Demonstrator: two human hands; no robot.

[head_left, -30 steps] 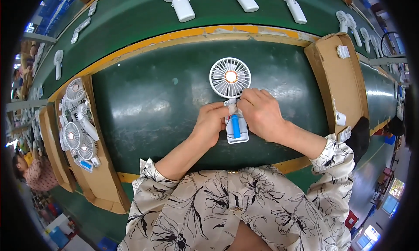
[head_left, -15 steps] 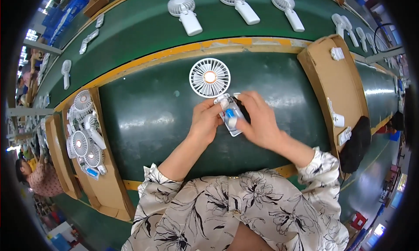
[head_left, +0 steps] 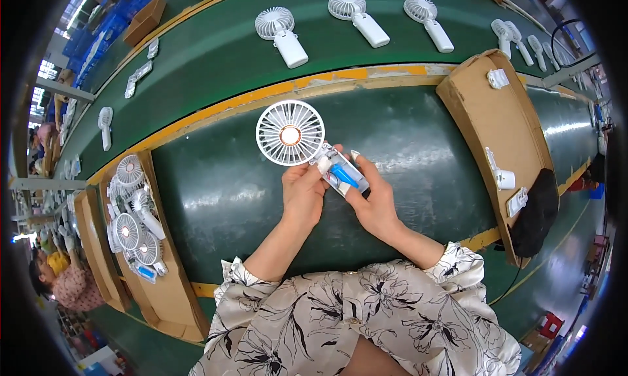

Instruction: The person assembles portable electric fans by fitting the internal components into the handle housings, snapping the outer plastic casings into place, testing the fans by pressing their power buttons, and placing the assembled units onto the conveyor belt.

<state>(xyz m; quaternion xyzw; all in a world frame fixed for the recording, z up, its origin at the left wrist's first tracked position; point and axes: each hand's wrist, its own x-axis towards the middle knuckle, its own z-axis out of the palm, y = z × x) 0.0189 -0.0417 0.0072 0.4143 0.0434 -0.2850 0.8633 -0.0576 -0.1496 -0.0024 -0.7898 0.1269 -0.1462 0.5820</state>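
Observation:
Both hands hold a white handheld fan [head_left: 267,135] with a round slatted head and an orange-ringed centre. Its handle lies open, showing a blue cylindrical battery [head_left: 344,176] and small parts inside. My left hand [head_left: 302,196] is closed around the handle where it meets the head, its thumb on a small white piece. My right hand [head_left: 378,206] grips the lower end of the handle, thumb beside the battery. A small white bit shows at the right index fingertip; I cannot make out what it is.
To the left, a cardboard tray [head_left: 171,304] holds several fan heads and parts. On the right, another cardboard tray [head_left: 481,114] carries a few white pieces, with a black cloth [head_left: 535,212] against it. Finished-looking white fans [head_left: 290,49] lie on the green conveyor beyond the yellow-edged ledge.
The fan has turned and shifted left in my hands, its head now nearer my left hand. My right hand has moved slightly down, and more of the blue battery shows.

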